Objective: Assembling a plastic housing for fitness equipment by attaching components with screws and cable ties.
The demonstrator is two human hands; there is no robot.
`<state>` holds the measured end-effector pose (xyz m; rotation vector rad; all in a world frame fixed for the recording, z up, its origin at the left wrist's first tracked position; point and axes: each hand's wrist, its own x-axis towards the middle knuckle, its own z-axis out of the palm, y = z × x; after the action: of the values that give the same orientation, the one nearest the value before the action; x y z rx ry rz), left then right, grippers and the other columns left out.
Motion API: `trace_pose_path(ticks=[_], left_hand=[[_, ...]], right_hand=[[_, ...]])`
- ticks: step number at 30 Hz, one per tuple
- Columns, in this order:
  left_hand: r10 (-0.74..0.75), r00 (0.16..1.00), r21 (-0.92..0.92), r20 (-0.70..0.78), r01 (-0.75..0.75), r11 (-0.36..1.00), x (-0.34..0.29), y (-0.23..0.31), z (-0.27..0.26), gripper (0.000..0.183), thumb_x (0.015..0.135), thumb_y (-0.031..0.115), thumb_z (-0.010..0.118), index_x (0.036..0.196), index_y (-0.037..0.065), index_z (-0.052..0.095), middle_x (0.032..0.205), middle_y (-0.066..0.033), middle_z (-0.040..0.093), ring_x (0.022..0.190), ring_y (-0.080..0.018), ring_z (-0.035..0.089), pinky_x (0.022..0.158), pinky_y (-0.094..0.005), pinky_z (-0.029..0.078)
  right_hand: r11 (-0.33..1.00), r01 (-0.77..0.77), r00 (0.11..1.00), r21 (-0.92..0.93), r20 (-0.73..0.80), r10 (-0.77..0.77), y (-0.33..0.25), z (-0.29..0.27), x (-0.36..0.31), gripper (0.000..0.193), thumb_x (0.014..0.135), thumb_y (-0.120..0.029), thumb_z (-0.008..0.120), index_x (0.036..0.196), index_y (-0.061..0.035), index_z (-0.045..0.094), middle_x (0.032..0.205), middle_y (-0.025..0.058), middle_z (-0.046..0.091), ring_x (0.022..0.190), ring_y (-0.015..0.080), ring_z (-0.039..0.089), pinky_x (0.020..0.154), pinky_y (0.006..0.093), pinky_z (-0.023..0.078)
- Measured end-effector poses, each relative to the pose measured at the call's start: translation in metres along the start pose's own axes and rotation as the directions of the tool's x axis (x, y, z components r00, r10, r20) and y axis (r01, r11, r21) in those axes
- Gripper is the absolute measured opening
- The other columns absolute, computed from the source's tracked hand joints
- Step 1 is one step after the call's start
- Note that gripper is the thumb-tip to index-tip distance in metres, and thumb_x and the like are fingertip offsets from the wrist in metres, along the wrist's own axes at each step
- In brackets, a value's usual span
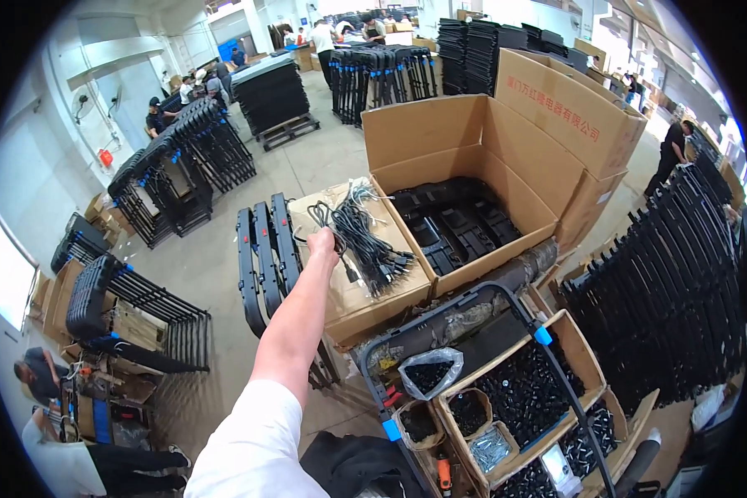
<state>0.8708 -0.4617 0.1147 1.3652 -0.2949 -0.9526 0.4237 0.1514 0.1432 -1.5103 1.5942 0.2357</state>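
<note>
My left hand reaches far forward, its fingers closed on a black power cord at the left side of a loose bundle. The bundle of black power cords lies spread on a closed cardboard box. Pale wire ends gather at its far end and dark plugs at the near end. Right beside it, an open cardboard box holds black moulded plastic parts. Nearer to me stands a black tubular frame with blue clips. My right hand is out of view.
Below the frame, cardboard trays hold black small parts and silver screws; an orange-handled tool is beside them. Black frames stand left of the boxes. Stacked black frames fill the right. Several people work farther off.
</note>
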Motion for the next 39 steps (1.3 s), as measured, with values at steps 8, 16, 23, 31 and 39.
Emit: trace_pose_path(ticks=[8,16,23,31,39], left_hand=[[0.455,0.889,-0.198,0.052,-0.438,0.877,-0.101,0.099,-0.02,0.028,0.102,0.033,0.062,0.095,0.009,0.049,0.069,0.0012,0.051,0.054,-0.0093,0.049,0.05,-0.0274,0.038],[0.472,0.822,-0.119,0.318,-0.459,0.88,-0.215,0.094,-0.126,0.028,0.107,0.03,0.056,0.092,0.008,0.062,0.076,0.001,0.055,0.065,-0.0098,0.05,0.062,-0.028,0.042],[0.094,0.578,0.066,0.811,-0.249,0.966,-0.319,0.043,-0.252,0.021,0.108,0.02,0.051,0.114,0.001,0.058,0.089,-0.0061,0.066,0.084,-0.015,0.065,0.081,-0.0309,0.054],[-0.256,0.418,0.339,0.871,-0.135,0.931,-0.334,-0.03,-0.358,0.029,0.11,0.027,0.048,0.121,0.002,0.059,0.104,-0.0057,0.071,0.087,-0.0126,0.067,0.08,-0.0295,0.055],[-0.356,0.443,0.246,0.823,0.287,0.926,-0.323,-0.03,-0.427,0.042,0.113,0.042,0.041,0.105,0.004,0.058,0.103,-0.0082,0.072,0.085,-0.017,0.07,0.081,-0.0327,0.056]], right_hand=[[0.983,0.181,0.934,0.032,-0.318,-0.162,-0.045,-0.084,0.078,0.041,0.102,-0.039,0.059,0.121,-0.0042,0.067,0.095,0.0248,0.072,0.091,0.0459,0.069,0.076,0.0522,0.054],[0.882,0.457,0.814,0.12,-0.457,-0.359,-0.141,-0.1,0.139,0.036,0.096,-0.034,0.066,0.113,-0.0031,0.075,0.086,0.0133,0.076,0.078,0.0304,0.075,0.076,0.0405,0.058],[0.417,0.672,0.737,0.613,-0.492,-0.465,-0.25,-0.106,0.159,0.039,0.107,-0.021,0.055,0.14,0.0003,0.06,0.113,0.0068,0.072,0.098,0.0105,0.065,0.078,0.0231,0.05],[0.479,0.801,0.591,0.359,-0.607,-0.532,-0.34,-0.036,0.175,0.022,0.101,-0.016,0.065,0.112,0.0009,0.075,0.111,0.0057,0.072,0.103,0.0159,0.063,0.094,0.0299,0.048],[0.521,0.763,0.639,0.383,-0.568,-0.518,-0.413,0.037,0.16,0.027,0.107,-0.022,0.056,0.096,-0.0013,0.07,0.069,0.0018,0.061,0.063,0.0096,0.053,0.061,0.0252,0.044]])
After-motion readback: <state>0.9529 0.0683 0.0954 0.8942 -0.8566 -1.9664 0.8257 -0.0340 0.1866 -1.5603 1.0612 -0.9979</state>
